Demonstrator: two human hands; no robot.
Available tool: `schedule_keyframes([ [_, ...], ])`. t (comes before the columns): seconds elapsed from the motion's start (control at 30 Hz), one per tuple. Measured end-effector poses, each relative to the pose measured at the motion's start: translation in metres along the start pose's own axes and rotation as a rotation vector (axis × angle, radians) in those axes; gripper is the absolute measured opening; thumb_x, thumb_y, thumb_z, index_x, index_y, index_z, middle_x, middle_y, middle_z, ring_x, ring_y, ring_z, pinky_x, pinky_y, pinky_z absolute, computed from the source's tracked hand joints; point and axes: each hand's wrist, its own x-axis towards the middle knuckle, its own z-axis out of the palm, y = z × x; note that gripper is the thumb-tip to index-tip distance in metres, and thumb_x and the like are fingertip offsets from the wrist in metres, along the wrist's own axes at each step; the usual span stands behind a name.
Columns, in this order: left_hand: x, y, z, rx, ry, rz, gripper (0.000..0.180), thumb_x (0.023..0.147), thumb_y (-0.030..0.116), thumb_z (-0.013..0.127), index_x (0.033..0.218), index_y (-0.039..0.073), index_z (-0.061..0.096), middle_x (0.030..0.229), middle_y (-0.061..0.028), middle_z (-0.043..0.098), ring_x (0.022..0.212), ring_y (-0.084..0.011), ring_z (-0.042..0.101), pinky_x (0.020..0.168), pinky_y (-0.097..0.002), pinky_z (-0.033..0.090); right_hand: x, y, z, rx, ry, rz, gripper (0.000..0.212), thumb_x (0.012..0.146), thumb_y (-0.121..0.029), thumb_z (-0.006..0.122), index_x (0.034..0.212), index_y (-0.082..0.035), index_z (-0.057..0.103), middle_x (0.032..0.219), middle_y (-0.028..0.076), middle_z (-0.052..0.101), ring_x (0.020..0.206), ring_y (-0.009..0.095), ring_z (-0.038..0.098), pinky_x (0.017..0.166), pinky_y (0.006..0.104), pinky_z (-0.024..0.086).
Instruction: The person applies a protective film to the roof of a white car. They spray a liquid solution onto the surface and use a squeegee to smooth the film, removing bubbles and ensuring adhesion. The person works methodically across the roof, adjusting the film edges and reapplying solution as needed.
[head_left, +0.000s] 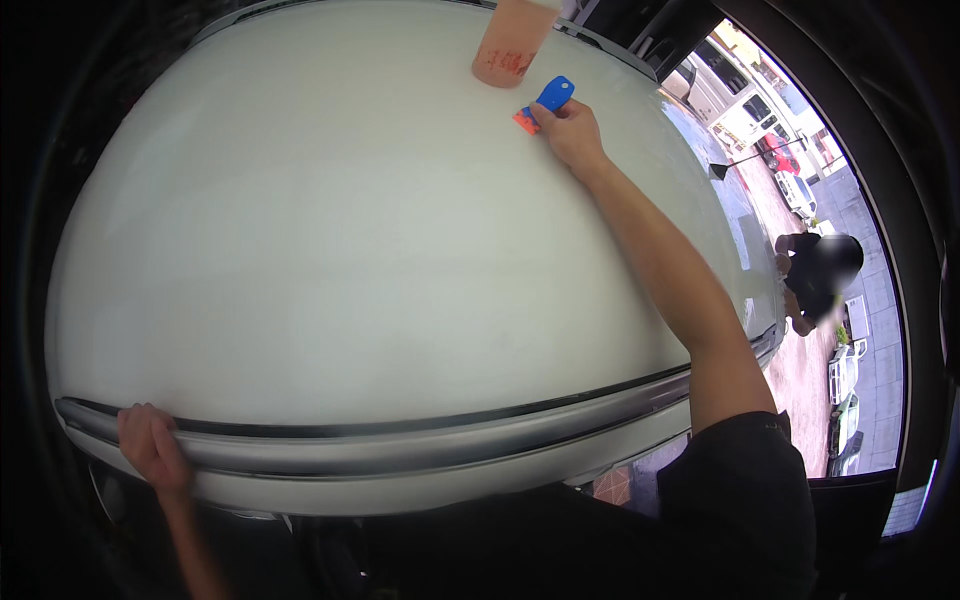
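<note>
My right hand [573, 135] is closed round a small scraper with a blue handle [556, 93] and an orange blade [526, 121]. The blade's edge is on or just over the white car roof [330, 250], toward its far right; I cannot tell if it touches. Just beyond the scraper stands a translucent, pinkish plastic container [512, 45] with reddish marks low on its side. At the near left, my left hand [153, 445] has its fingers curled over the silver roof rail [370, 452]. That hand is slightly blurred.
A second roof rail [607, 47] runs along the far side. A thin aerial [745, 160] rises beyond the roof's right end. Outside the wide opening at right, a person in dark clothes [815, 275] stands by the car, with parked vehicles [845, 375] beyond.
</note>
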Motion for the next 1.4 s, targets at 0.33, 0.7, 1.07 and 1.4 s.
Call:
schedule_keyframes([
  [0.33,0.017,0.006,0.020,-0.054,0.036,0.037,0.026,0.095,0.010,0.049,0.070,0.002,0.048,0.066,-0.0124,0.046,0.062,-0.0309,0.043,0.068,-0.0434,0.032,0.041,0.113,-0.116,-0.139,0.399,0.178,0.031,0.097,-0.030,0.075,0.106,-0.001,0.080,0.096,0.015,0.081,0.091,0.024,0.077,0.084,0.0394,0.057],
  [0.7,0.009,-0.001,0.015,-0.058,0.015,0.045,0.026,0.097,0.011,0.048,0.072,0.002,0.050,0.068,-0.0121,0.048,0.064,-0.0305,0.044,0.069,-0.0432,0.033,0.030,0.078,-0.102,-0.191,0.456,0.289,0.028,0.098,-0.031,0.071,0.102,-0.004,0.080,0.098,0.017,0.081,0.096,0.031,0.078,0.088,0.0426,0.058],
  [1.07,0.001,-0.006,0.006,0.007,0.002,0.006,0.027,0.098,0.012,0.047,0.073,0.002,0.049,0.069,-0.0125,0.047,0.065,-0.0316,0.045,0.071,-0.0435,0.033,-0.082,-0.010,-0.056,0.173,-0.106,-0.003,0.030,0.102,-0.027,0.072,0.118,-0.002,0.077,0.102,0.010,0.079,0.092,0.017,0.071,0.089,0.0338,0.055],
  [1.4,0.000,-0.009,0.009,0.017,-0.022,0.000,0.028,0.098,0.014,0.045,0.072,0.003,0.049,0.069,-0.0130,0.046,0.066,-0.0320,0.045,0.071,-0.0440,0.033,-0.021,0.154,-0.186,-0.321,0.470,0.357,0.035,0.097,-0.037,0.073,0.109,-0.005,0.080,0.106,0.020,0.080,0.102,0.035,0.076,0.093,0.0445,0.056],
])
